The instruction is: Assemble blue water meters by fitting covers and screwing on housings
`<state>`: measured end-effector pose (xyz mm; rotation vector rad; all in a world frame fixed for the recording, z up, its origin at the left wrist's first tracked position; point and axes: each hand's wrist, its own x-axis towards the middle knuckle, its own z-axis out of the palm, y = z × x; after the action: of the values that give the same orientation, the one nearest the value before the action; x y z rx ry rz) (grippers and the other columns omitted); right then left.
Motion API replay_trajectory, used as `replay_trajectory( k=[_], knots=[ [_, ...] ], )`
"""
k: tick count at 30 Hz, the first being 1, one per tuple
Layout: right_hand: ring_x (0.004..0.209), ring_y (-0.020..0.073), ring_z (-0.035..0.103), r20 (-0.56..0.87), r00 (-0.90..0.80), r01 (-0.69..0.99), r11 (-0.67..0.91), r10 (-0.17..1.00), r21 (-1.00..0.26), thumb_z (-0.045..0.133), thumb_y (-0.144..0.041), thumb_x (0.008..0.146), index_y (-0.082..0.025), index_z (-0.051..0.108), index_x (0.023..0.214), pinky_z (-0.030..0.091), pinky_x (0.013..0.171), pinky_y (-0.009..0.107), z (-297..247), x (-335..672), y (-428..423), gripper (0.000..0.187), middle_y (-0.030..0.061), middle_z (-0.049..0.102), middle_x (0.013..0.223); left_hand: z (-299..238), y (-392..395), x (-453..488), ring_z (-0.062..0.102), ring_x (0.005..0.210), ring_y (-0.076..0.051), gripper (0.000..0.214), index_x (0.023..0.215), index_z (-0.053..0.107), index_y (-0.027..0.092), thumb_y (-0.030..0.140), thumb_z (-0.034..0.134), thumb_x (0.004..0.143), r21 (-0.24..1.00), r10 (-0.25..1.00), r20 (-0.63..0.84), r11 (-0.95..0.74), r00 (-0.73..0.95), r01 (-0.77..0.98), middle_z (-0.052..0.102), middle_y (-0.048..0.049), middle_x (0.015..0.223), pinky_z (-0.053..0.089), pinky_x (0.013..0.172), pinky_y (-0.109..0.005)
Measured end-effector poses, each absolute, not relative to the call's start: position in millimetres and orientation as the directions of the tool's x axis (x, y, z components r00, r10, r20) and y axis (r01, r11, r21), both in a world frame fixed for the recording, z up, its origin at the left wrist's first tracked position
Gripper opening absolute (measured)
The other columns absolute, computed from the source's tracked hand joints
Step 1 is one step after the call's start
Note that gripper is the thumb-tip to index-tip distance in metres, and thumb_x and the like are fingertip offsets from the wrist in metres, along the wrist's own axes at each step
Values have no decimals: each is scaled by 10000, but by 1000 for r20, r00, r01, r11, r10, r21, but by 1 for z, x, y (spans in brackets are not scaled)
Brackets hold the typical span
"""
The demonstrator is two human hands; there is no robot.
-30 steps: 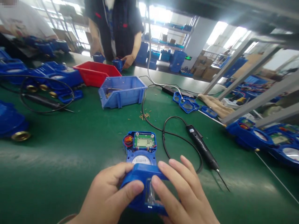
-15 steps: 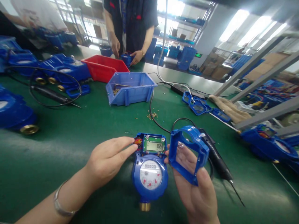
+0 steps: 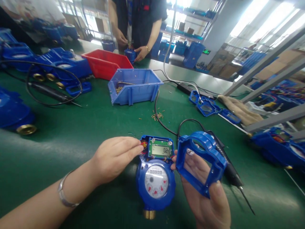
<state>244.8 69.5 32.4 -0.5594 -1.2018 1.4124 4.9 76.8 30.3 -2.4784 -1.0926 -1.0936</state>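
Note:
A blue water meter [image 3: 156, 183] lies face up on the green bench mat, its brass fitting towards me. The uncovered compartment at its far end shows a green circuit board with a lit display [image 3: 160, 150]. My left hand [image 3: 114, 157] has its fingers stretched out, the tips at the red and yellow wires [image 3: 144, 144] on the compartment's left side. In my right hand [image 3: 202, 187] is a blue plastic cover [image 3: 182, 159] with a clear window, tilted beside the meter. Fingertips of that hand also reach the meter's right edge.
A black electric screwdriver [image 3: 232, 171] lies to the right, another [image 3: 47, 90] to the left. Small brass screws [image 3: 157, 115] lie before a blue bin [image 3: 140, 92] and a red bin [image 3: 100, 68]. More meters [image 3: 14, 111] stand left. Opposite, a co-worker's hands [image 3: 141, 53] handle a blue part.
My left fingers have come closer together at the wires. My right hand has shifted the cover slightly right and tilted it. The whole view has moved a little.

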Motion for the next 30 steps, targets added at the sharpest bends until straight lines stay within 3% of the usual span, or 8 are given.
replay_trajectory(
  k=[3, 8, 23, 27, 30],
  knots=[
    [1027, 246, 638, 291, -235, -435, 168, 928, -885, 518, -428, 846, -206, 613, 1176, 571, 787, 357, 31, 245, 70, 409, 58, 637, 1203, 37, 81, 14, 690, 741, -143, 68, 833, 676, 120, 123, 615, 801, 190, 555, 751, -701, 358, 688, 735, -89, 803, 577, 679, -230],
    [1064, 229, 620, 299, -258, -439, 164, 919, -883, 524, -409, 850, -179, 593, 1202, 555, 833, 321, 29, 246, 69, 426, 59, 622, 1225, 40, 87, 23, 692, 686, -132, 76, 780, 692, 128, 141, 620, 802, 309, 612, 754, -650, 237, 695, 738, -68, 749, 579, 656, -215],
    [1079, 210, 618, 327, -237, -406, 213, 915, -889, 553, -429, 826, -207, 619, 1167, 533, 890, 297, 32, 243, 67, 412, 41, 639, 1198, 42, 73, 36, 686, 718, -124, 96, 762, 691, 145, 118, 604, 794, 527, 766, 640, -500, 66, 688, 737, -36, 761, 556, 707, -208],
    [1050, 233, 634, 309, -218, -372, 214, 925, -903, 555, -442, 823, -226, 627, 1157, 552, 855, 341, 29, 245, 67, 404, 48, 664, 1156, 44, 66, 41, 681, 706, -134, 80, 747, 695, 182, 171, 621, 776, 673, 853, 514, -338, -89, 658, 736, -9, 759, 555, 686, -229],
    [1058, 227, 628, 314, -230, -386, 210, 921, -898, 566, -433, 819, -222, 624, 1159, 544, 865, 334, 29, 245, 67, 404, 50, 675, 1130, 48, 65, 43, 653, 566, -136, 57, 714, 691, 179, 229, 665, 707, 859, 921, 264, -91, -285, 503, 712, 4, 642, 531, 530, -213]
  ],
)
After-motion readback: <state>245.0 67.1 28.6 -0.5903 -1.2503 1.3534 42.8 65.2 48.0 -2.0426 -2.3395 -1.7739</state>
